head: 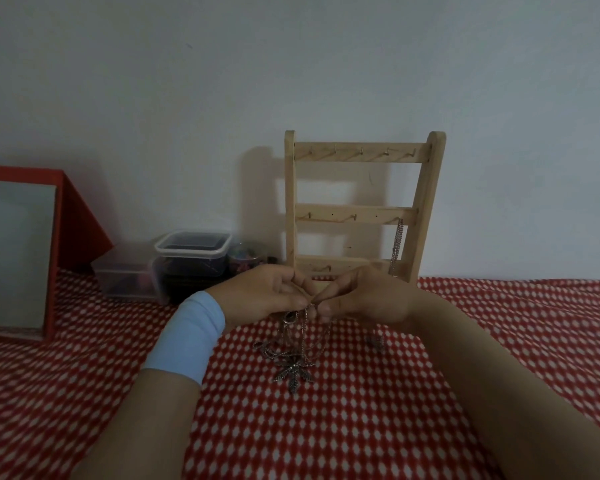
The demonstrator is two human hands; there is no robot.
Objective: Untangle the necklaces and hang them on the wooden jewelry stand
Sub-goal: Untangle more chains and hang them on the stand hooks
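Silver-grey metal is what I watch here: the tangled necklaces [293, 344] hang as a small bunch from the two hands. Their lower part lies on the red cloth with white dots that covers the surface [326, 427], and a leaf pendant [293, 374] lies flat on the cloth, nearest to me. The left hand [260, 294], which has a pale blue band at the wrist, pinches the chains between thumb and fingers. The right hand [368, 299] meets it fingertip to fingertip and pinches the same bunch, so both are closed on the chains. Which strand each one holds I cannot tell, as they are too fine. Just behind the hands the wooden jewelry stand [361, 209] is upright near the wall, and one hung chain [395, 244] is already on a hook at the right end of its middle rung. I judge that the step in hand is the untangling, with one necklace done and the others not yet free. The next move, I think, calls for drawing the two hands gently apart to find the knot, because a hard pull can tighten thin links. When one strand comes free it must be lifted to a hook, and the hooks of the top rung look unoccupied.
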